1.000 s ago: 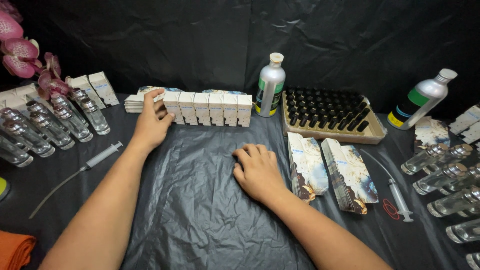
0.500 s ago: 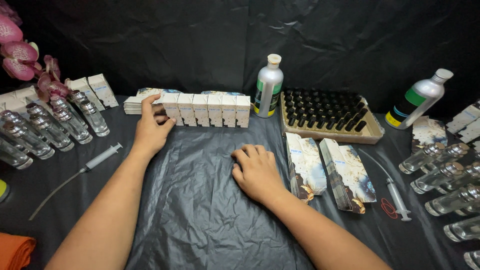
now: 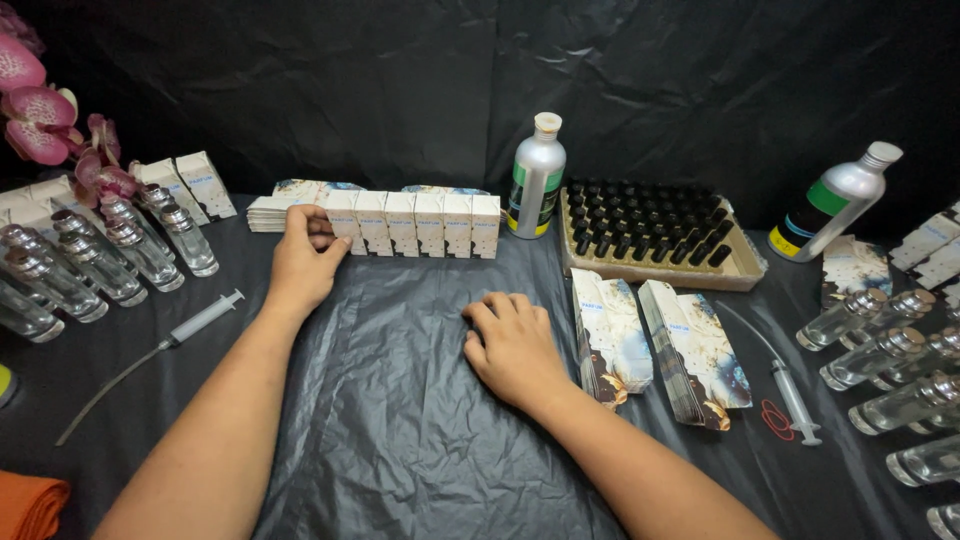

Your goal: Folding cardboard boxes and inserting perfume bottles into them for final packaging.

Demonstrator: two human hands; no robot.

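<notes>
**Gripping the end box of a row on black plastic**

The left hand was seen at the left end of a row of small white cartons, its fingers curled around the endmost box and the thumb pressed to its near side. The row stood upright at the back of the black plastic sheet, box touching box, just left of a silver bottle with a green label. A flat stack of folded cartons was laid just behind the hand. The right hand was rested palm down on the sheet, fingers loosely bent and holding nothing, well apart from the row. Just beside it, to the right, two bundles of flattened printed boxes were laid. A tray of dark-capped vials was placed behind them. A syringe was seen near the left forearm, with clear glass bottles further left.
</notes>
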